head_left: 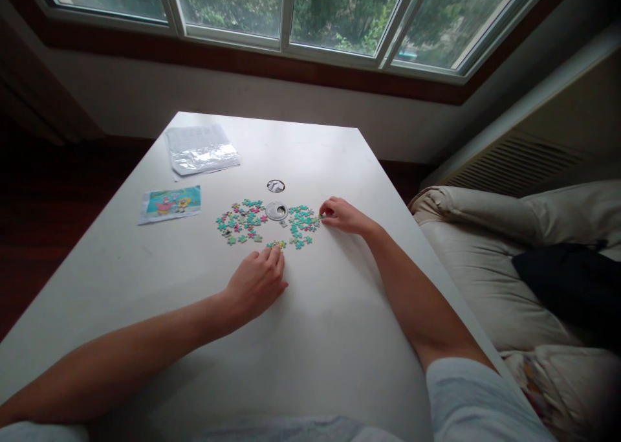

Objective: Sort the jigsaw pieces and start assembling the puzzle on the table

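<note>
Small jigsaw puzzle pieces lie on the white table in two loose heaps: a left heap of green, pink and yellow, and a mostly green right heap. My left hand rests palm down, fingers stretched forward, its fingertips at a small cluster of yellowish pieces near the front. At the right heap's outer edge, my right hand has thumb and index finger pinched around what looks like a puzzle piece, partly hidden by the fingers.
Between the heaps is a round grey table fitting, with an oval opening behind it. A cartoon picture sheet and a clear plastic bag with papers lie at the left of the table. A beige sofa borders the right side.
</note>
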### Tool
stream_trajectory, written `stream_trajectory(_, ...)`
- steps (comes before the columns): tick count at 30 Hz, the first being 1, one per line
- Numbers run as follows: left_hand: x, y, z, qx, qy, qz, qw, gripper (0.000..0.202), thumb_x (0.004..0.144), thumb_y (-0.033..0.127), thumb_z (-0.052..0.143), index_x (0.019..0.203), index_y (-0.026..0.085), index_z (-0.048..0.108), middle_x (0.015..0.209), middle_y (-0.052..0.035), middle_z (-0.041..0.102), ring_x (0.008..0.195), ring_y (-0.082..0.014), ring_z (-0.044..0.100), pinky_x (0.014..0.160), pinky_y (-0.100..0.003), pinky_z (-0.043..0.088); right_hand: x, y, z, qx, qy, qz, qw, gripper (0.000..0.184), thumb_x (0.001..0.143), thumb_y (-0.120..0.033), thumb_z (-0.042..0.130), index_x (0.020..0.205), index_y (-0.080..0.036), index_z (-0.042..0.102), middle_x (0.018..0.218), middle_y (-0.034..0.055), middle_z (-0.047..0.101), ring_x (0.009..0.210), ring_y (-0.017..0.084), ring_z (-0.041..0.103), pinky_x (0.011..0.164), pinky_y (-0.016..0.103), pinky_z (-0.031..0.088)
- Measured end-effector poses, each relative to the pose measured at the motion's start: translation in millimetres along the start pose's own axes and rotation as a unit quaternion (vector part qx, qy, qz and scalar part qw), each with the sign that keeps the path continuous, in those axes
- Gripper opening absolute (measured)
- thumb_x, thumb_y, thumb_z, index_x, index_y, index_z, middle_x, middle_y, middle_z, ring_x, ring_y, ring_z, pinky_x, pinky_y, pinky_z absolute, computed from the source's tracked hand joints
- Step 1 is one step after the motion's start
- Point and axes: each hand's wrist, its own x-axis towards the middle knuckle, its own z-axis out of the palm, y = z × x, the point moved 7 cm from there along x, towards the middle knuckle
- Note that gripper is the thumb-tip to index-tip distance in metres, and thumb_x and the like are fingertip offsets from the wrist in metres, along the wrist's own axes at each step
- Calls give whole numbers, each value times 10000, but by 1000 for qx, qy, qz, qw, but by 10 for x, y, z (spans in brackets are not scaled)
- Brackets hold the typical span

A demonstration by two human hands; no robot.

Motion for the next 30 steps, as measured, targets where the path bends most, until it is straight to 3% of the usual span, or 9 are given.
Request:
stream_trajectory(5,32,-66,64,2,8,-11,1000,590,965,416,550,1427,52,509,1529,-241,452,1347,-315,491,1048,-410,427,5,27,23,6,11,4,1000,183,792,-252,661,952,-164,652,935,61,625,863,184,560,799,282,449)
stream_trajectory(8,48,-93,83,-3,16,-12,1000,608,965,429,542,1447,62,493,1546,-230,436,1384,-317,460,1086,-416,399,1,67,66,45,18,31,998,193,787,-249,645,968,-186,621,862,19,641,765,153,558,716,258,428)
stream_trajectory(13,57,-127,91,-13,8,-15,1000,595,964,447,535,1459,121,492,1576,-193,413,1416,-314,433,1109,-425,383,-12,18,63,116,38,42,992,217,806,-281,615,1010,-209,636,804,-13,658,727,134,582,714,250,435)
stream_trajectory(18,62,-167,74,-21,14,-13,1000,604,955,429,551,1465,113,483,1585,-191,399,1413,-316,432,1109,-445,392,-25,-319,6,163,69,6,984,304,850,-347,607,1116,-230,693,827,-10,685,713,127,573,735,256,445)
stream_trajectory(24,70,-194,63,-22,26,-15,999,593,954,432,560,1454,123,485,1573,-174,422,1395,-302,446,1116,-417,377,-26,-799,270,229,47,-18,972,236,870,-368,636,1031,-219,724,762,-10,689,691,126,592,689,245,444)
stream_trajectory(30,85,-253,8,-36,26,-5,999,530,933,416,607,1392,160,536,1476,-142,531,1317,-281,506,1078,-393,410,-25,-943,465,272,53,1,961,159,847,-313,671,984,-233,683,809,-6,727,732,143,661,709,256,483)
